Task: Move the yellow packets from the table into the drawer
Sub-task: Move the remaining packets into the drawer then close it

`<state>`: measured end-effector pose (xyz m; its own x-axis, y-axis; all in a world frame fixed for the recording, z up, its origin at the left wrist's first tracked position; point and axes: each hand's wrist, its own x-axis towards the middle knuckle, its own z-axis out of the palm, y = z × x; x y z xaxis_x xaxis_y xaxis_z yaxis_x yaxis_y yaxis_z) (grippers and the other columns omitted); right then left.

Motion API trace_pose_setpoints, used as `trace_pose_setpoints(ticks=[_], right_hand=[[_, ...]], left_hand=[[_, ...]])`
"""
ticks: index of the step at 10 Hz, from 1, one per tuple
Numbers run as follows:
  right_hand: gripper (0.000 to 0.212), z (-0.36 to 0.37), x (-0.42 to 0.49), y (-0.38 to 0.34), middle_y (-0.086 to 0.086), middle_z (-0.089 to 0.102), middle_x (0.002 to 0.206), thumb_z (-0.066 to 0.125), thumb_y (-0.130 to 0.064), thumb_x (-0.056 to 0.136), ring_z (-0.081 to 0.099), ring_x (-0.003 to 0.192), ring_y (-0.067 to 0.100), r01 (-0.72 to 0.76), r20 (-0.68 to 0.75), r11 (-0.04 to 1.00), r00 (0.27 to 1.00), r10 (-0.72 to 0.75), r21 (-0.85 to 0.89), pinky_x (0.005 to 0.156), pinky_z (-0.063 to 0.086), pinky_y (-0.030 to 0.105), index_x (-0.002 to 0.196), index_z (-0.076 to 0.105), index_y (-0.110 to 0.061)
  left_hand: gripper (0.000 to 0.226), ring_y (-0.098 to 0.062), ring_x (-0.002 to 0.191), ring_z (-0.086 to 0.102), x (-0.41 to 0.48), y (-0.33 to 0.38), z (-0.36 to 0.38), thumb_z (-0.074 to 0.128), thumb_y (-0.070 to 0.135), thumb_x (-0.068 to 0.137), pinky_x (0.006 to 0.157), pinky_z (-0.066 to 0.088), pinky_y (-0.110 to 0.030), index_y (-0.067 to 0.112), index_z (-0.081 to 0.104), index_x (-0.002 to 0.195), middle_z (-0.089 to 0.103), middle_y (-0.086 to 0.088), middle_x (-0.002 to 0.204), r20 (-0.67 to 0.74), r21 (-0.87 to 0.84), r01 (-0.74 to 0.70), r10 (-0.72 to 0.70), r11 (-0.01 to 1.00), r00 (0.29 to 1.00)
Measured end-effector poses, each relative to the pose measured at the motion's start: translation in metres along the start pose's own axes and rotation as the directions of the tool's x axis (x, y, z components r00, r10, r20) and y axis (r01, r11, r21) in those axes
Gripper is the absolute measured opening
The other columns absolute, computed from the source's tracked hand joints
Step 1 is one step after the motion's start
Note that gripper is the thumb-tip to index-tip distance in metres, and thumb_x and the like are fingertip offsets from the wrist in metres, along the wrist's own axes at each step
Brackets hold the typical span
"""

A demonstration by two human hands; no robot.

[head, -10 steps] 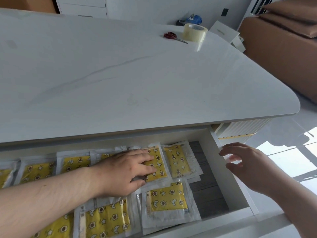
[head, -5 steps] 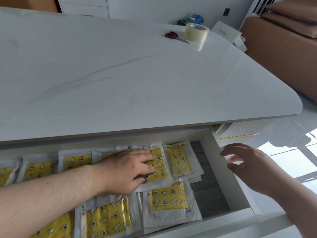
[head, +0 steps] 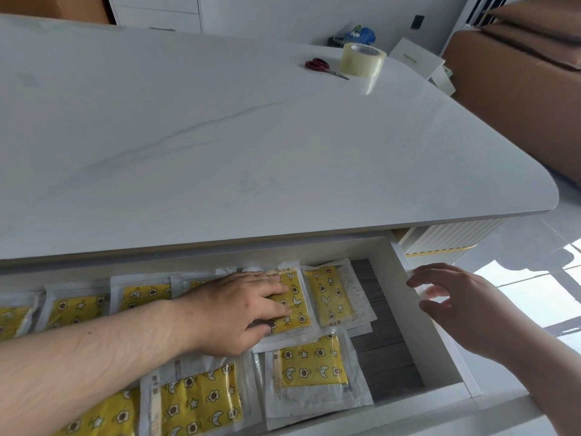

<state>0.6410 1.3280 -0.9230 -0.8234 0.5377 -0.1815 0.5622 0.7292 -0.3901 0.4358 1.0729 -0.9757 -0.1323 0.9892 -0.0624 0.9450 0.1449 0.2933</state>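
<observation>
The white drawer (head: 427, 338) stands pulled out below the table's front edge. Several yellow packets in clear wrappers lie flat inside it, in two rows. My left hand (head: 239, 309) presses flat, fingers straight, on one yellow packet (head: 297, 309) in the back row. Another packet (head: 328, 295) lies just right of it, and one more (head: 311, 363) lies in front. My right hand (head: 456, 305) hovers with relaxed fingers at the drawer's right side wall, fingertips at its top rim, holding nothing. No packets show on the white table (head: 251, 146).
Red-handled scissors (head: 322, 67) and a roll of clear tape (head: 361, 59) lie at the table's far right. Brown cardboard boxes (head: 522, 89) stand to the right of the table. A strip of grey drawer floor (head: 386, 347) shows at the right.
Both hands stay nearly where they were. The view has shifted very slightly; the packets have not moved.
</observation>
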Motion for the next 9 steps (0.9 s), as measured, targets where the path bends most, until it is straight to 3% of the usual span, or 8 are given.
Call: trace_pose_setpoints(ticks=[1,2,3,4,7,8,9], right_hand=[[0.029,-0.001,0.000,-0.001,-0.020,0.056,0.113,0.067,-0.008,0.087,0.061,0.084,-0.002,0.005,0.000,1.000,1.000,-0.005,0.000,0.073,0.043,0.019,0.095,0.064,-0.036],[0.031,-0.001,-0.001,-0.002,-0.020,0.056,0.113,0.066,-0.007,0.087,0.060,0.083,-0.004,0.005,0.003,1.000,1.000,-0.005,0.005,0.072,0.043,0.019,0.093,0.062,-0.037],[0.030,-0.001,-0.002,-0.002,-0.019,0.056,0.113,0.066,-0.008,0.087,0.060,0.083,-0.004,0.010,0.005,1.000,1.000,-0.010,-0.005,0.071,0.042,0.018,0.095,0.063,-0.037],[0.029,-0.001,-0.002,-0.003,-0.020,0.056,0.113,0.067,-0.008,0.087,0.060,0.083,-0.003,0.010,0.004,1.000,1.000,-0.010,-0.007,0.072,0.042,0.018,0.096,0.063,-0.036],[0.028,-0.001,0.000,-0.002,-0.019,0.055,0.114,0.066,-0.009,0.087,0.060,0.083,-0.001,0.006,0.000,1.000,1.000,-0.006,-0.013,0.065,0.040,0.009,0.096,0.064,-0.035],[0.028,0.001,0.001,0.001,-0.018,0.056,0.114,0.066,-0.008,0.087,0.062,0.084,0.001,-0.001,0.006,1.000,1.000,0.001,-0.006,0.067,0.041,0.014,0.096,0.064,-0.035],[0.025,0.000,0.003,0.000,-0.014,0.059,0.115,0.066,-0.011,0.087,0.063,0.087,0.005,-0.002,-0.024,1.000,1.000,0.002,0.002,0.069,0.042,0.019,0.095,0.064,-0.034]], left_hand=[[0.039,-0.012,0.127,0.050,-0.008,0.001,-0.002,0.045,0.033,0.088,0.109,0.016,-0.023,0.030,0.061,0.123,0.057,0.004,0.135,-0.026,0.045,0.023,-0.022,0.999,0.999],[0.044,-0.013,0.130,0.047,-0.013,0.005,-0.006,0.044,0.041,0.088,0.108,0.019,-0.024,0.033,0.055,0.130,0.050,0.006,0.141,0.005,0.099,0.102,-0.103,0.990,0.995],[0.055,-0.003,0.144,0.007,-0.015,-0.001,0.000,0.041,0.046,0.096,0.109,-0.008,-0.020,0.038,0.024,0.148,0.010,0.013,0.159,0.061,0.063,0.129,-0.133,0.990,0.989],[0.055,0.007,0.130,-0.003,-0.013,-0.004,0.000,0.041,0.043,0.097,0.106,-0.014,-0.018,0.041,0.021,0.148,0.007,0.014,0.160,0.081,0.034,0.111,-0.114,0.993,0.990],[0.062,0.008,0.131,-0.008,-0.019,-0.004,-0.002,0.035,0.056,0.092,0.100,-0.024,-0.015,0.037,0.020,0.150,0.006,0.013,0.160,0.094,0.048,0.083,-0.087,0.995,0.992],[0.070,0.006,0.133,-0.002,-0.027,-0.005,-0.011,0.027,0.065,0.085,0.104,-0.021,-0.019,0.035,0.025,0.148,0.015,0.012,0.158,0.065,0.041,0.081,-0.083,0.996,0.994],[0.073,0.005,0.135,0.018,-0.042,-0.004,-0.039,0.021,0.073,0.084,0.109,-0.006,-0.016,0.033,0.039,0.143,0.032,0.013,0.153,0.001,0.043,0.105,-0.105,0.994,0.995]])
